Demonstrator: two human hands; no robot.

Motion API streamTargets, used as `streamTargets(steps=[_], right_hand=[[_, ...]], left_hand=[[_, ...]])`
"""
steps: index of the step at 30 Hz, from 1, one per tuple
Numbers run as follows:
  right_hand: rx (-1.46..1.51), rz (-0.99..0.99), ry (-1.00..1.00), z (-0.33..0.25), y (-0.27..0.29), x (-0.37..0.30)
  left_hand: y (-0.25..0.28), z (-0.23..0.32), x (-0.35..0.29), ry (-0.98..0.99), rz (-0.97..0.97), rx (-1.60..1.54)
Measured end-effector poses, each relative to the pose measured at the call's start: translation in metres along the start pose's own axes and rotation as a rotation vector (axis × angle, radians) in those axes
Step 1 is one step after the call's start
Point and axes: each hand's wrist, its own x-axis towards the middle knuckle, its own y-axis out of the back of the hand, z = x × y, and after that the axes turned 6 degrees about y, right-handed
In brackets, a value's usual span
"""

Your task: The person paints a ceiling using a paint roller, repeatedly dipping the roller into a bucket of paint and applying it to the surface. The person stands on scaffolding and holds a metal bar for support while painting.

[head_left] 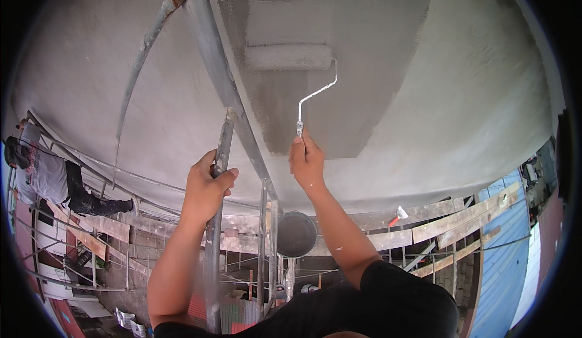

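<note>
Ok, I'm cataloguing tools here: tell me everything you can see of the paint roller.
The paint roller has a pale, fuzzy-looking cylindrical sleeve, lying sideways, apparently against the darker patch of wall. From the sleeve's right end, a thin, whitish, metal-looking frame bends down to the handle, whose upper end looks speckled. The right hand grips the handle, hiding most of it.

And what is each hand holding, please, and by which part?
The right hand holds the paint roller by its handle; the left hand grips a grey scaffold pole near its upper end.
</note>
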Motion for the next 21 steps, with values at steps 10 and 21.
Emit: streamTargets(steps=[10, 21], right_hand=[[-0.326, 0.053, -0.188, 0.112, -0.003, -0.118], [-0.157, 0.039, -0.715, 0.188, -0.006, -0.18]], left_hand=[[-0.002, -0.002, 0.001, 0.008, 0.001, -0.041], [-0.002, -0.001, 0.001, 0.026, -0.008, -0.066]])
